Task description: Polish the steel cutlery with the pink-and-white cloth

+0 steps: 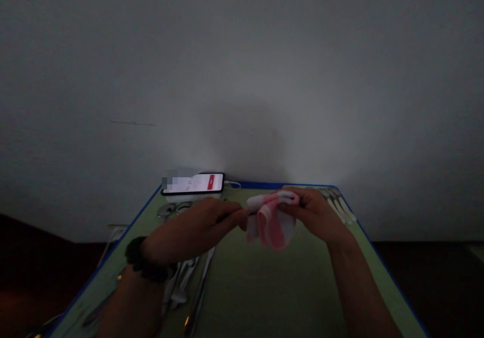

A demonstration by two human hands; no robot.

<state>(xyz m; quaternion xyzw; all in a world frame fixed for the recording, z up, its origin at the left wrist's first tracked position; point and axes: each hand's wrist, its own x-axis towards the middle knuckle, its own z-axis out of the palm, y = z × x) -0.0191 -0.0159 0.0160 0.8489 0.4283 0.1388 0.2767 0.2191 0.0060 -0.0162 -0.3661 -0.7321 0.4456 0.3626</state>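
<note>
A pink and white cloth (272, 219) hangs above the middle of a green table (264, 287). My right hand (315, 212) is closed on the cloth's top right. My left hand (196, 229), with a dark beaded band at the wrist, is closed in a pinch beside the cloth's left edge and seems to grip a thin piece of cutlery whose end is wrapped in the cloth; the dim light hides it.
A lit phone (193, 183) with a white cable lies at the table's far left edge. Several pieces of metal cutlery (189, 282) lie under my left forearm, and more cutlery (338, 204) at the far right corner. A pale wall rises behind.
</note>
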